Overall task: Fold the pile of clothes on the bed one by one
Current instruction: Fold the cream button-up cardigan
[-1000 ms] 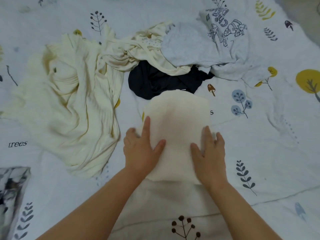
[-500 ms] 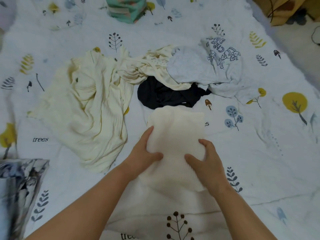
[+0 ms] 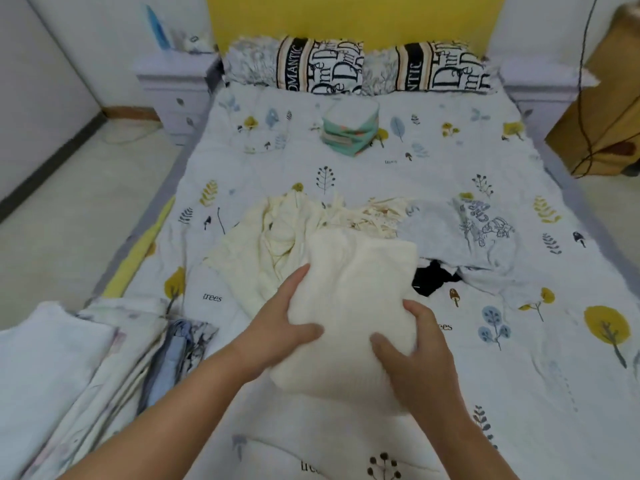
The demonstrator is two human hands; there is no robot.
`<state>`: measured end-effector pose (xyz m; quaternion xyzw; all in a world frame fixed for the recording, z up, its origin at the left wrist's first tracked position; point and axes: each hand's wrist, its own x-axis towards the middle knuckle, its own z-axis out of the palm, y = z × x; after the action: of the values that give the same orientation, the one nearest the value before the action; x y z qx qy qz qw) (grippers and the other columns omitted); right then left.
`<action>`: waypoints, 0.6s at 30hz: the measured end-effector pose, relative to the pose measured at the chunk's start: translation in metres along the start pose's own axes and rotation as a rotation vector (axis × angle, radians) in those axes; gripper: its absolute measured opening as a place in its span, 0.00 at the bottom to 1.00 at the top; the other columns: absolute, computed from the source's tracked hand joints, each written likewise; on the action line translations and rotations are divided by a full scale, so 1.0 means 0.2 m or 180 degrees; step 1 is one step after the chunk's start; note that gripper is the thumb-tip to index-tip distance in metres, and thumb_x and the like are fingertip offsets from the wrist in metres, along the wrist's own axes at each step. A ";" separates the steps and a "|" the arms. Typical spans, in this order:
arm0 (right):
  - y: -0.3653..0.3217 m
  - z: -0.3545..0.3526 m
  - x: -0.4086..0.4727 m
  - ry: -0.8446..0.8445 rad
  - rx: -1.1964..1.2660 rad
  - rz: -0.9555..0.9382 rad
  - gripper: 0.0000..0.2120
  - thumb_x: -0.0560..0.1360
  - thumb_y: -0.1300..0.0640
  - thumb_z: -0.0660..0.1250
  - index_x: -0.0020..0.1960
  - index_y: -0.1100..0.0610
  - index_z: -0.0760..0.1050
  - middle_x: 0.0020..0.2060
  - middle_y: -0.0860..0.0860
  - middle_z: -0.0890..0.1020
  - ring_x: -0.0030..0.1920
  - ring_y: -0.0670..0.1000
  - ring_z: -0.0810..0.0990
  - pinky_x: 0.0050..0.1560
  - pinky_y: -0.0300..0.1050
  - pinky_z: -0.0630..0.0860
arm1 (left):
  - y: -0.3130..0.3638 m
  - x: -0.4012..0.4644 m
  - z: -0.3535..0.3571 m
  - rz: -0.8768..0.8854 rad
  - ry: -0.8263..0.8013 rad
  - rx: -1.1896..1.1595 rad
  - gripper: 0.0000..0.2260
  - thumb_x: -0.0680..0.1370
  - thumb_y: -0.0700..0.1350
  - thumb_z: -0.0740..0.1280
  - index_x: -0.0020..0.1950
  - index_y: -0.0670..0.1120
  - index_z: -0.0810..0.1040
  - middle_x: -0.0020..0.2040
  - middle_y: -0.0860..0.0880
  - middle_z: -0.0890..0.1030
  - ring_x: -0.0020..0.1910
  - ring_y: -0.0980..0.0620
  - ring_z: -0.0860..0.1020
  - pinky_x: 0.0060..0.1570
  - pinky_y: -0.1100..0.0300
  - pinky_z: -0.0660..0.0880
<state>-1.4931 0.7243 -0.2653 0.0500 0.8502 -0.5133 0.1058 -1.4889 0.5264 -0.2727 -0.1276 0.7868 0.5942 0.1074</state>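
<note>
A folded cream garment (image 3: 356,299) is lifted off the bed (image 3: 519,393), held from both sides. My left hand (image 3: 280,323) grips its left edge with the thumb on top. My right hand (image 3: 412,355) grips its right lower edge, thumb on top too. Behind it lies the unfolded pile: a crumpled cream garment (image 3: 263,251), a pale grey printed shirt (image 3: 460,233) and a black piece (image 3: 429,282) partly hidden under them.
A small folded green-and-white stack (image 3: 348,128) sits farther up the bed near two lettered pillows (image 3: 318,65). Folded bedding (image 3: 86,368) lies at the left near corner. A white nightstand (image 3: 173,95) stands left of the bed, a brown bag (image 3: 602,109) on the right.
My hands went from pressing flat on the folded cream garment to gripping its sides and lifting it off the bed. The view tilted up toward the headboard.
</note>
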 end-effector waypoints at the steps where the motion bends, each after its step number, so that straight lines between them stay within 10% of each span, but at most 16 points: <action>1: -0.07 0.03 -0.03 -0.0036 0.0022 -0.0058 0.28 0.70 0.54 0.71 0.67 0.48 0.64 0.58 0.48 0.72 0.55 0.48 0.71 0.51 0.41 0.66 | 0.02 -0.04 -0.06 0.0049 0.0075 0.0005 0.38 0.71 0.36 0.70 0.72 0.61 0.56 0.66 0.61 0.65 0.64 0.58 0.67 0.51 0.75 0.68; 18: -0.71 1.13 -0.56 -0.1082 0.0054 -0.0498 0.29 0.70 0.54 0.71 0.68 0.50 0.63 0.53 0.45 0.66 0.52 0.44 0.67 0.51 0.38 0.62 | -0.29 -0.82 -1.29 -0.0486 0.1211 0.0106 0.33 0.71 0.39 0.72 0.66 0.64 0.61 0.62 0.61 0.69 0.60 0.60 0.71 0.46 0.73 0.69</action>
<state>-1.3827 0.4607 -0.2186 -0.1029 0.8170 -0.5281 0.2073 -1.3193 0.2756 -0.2021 -0.2950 0.7907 0.5364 0.0038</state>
